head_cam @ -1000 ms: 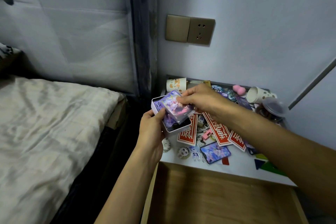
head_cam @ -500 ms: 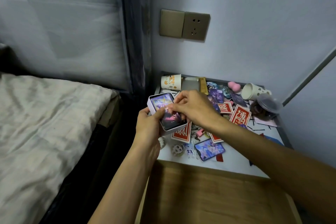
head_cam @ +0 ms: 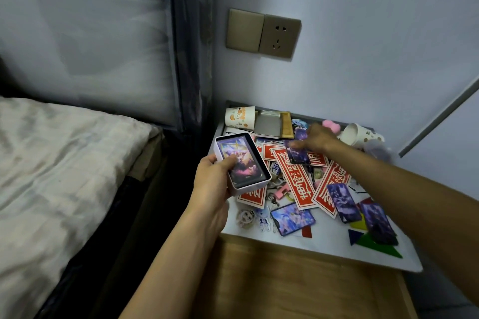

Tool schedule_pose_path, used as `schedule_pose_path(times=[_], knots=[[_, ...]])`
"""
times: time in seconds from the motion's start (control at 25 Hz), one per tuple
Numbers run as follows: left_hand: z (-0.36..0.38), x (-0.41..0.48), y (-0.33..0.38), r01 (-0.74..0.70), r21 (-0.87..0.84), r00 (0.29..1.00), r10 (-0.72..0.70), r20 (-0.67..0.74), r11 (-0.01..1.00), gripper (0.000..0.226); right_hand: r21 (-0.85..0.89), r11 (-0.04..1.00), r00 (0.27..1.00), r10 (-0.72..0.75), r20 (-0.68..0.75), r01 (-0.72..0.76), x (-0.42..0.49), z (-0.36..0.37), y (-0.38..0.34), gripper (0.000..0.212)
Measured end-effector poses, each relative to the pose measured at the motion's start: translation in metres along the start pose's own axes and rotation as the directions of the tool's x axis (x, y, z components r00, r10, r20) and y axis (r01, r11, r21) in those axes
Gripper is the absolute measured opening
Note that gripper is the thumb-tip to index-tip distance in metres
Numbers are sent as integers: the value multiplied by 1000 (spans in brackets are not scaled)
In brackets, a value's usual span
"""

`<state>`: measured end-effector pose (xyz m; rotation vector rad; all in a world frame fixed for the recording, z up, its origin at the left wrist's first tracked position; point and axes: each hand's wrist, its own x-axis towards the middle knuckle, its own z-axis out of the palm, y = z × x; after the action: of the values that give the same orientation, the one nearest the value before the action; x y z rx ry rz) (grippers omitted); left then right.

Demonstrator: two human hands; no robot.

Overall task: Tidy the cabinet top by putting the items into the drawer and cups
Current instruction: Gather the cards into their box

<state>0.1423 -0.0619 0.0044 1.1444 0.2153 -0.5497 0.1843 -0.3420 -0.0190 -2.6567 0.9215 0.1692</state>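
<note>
My left hand grips a small white box above the cabinet's left edge; a purple picture card lies inside it. My right hand is blurred and reaches over the back of the cabinet top, its fingertips at another purple card that lies on red paper envelopes. I cannot see whether it has hold of that card. More picture cards lie scattered at the right. A patterned paper cup lies at the back left and a spotted cup on its side at the back right. The wooden drawer is pulled open below.
A metal lid and a wooden piece lie at the back. A pink object, stickers, a blue card and coloured flat shapes litter the top. A bed is at the left, a wall socket above.
My right hand has left the box, where it laid a card, and moved right and back to the cards on the cabinet top. My left hand still holds the box.
</note>
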Motion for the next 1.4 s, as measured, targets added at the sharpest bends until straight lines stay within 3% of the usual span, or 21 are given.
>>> schedule_pose_path(times=[0.36,0.64,0.76,0.88,0.96,1.12,1.4], knots=[[2,-1,1,0,9,1000,0,3,1000,26,70,987,987,149,-64,-145,20,11,1,78],[0,-2,0,-3,14,1000,3,2,1000,23,338,920,944,272,-187,-198,14,-5,-1,57],[2,-3,-5,4,41,1000,-4,-14,999,20,451,889,958,193,-212,-79,-42,-29,2,46],[7,-6,-16,22,76,1000,-22,6,997,20,799,599,994,43,-102,56,-126,-39,13,26],[15,-8,-29,23,122,998,-29,51,992,19,879,475,998,-63,-10,39,-168,-33,22,20],[27,-21,-56,68,191,977,-104,187,979,30,885,466,983,-158,97,-13,-193,-3,30,22],[34,-32,-77,67,303,953,-152,264,951,13,827,562,979,-161,128,-15,-186,15,53,21]])
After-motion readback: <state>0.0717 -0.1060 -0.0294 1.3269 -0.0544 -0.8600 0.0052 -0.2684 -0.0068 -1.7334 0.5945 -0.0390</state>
